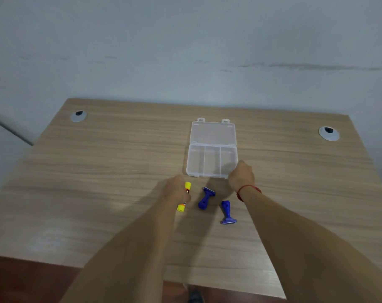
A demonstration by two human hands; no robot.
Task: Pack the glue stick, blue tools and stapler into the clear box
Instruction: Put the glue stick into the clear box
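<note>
A light wood-grain desk point(98, 171) carries everything here, with its far edge against a pale wall point(185, 51) and a round grey cable grommet near each far corner, one on the left point(78, 116) and one on the right point(329, 133). Toward the middle of the desk, somewhat nearer the far edge, lies the clear plastic box point(212, 161) with its lid point(212, 132) folded flat open toward the far edge; the tray has three compartments side by side, and nothing can be made out inside any of them. The right hand point(241, 177), with a thin red string around its wrist, rests at the box's near right corner, fingers curled against the corner wall; whether they actually pinch it cannot be told. The left hand point(177, 191) is just off the box's near left corner, fingers wrapped around the yellow glue stick point(184, 196), whose two ends poke out past the hand. Between the two forearms, nearer the near edge than the box, lie two blue plastic tools with flared heads: one point(205, 197) just beside the glue stick, head pointing to the box, and the other point(227, 213) to its right, head pointing toward the near edge. The two tools lie apart from each other and from the box. No stapler can be picked out.
</note>
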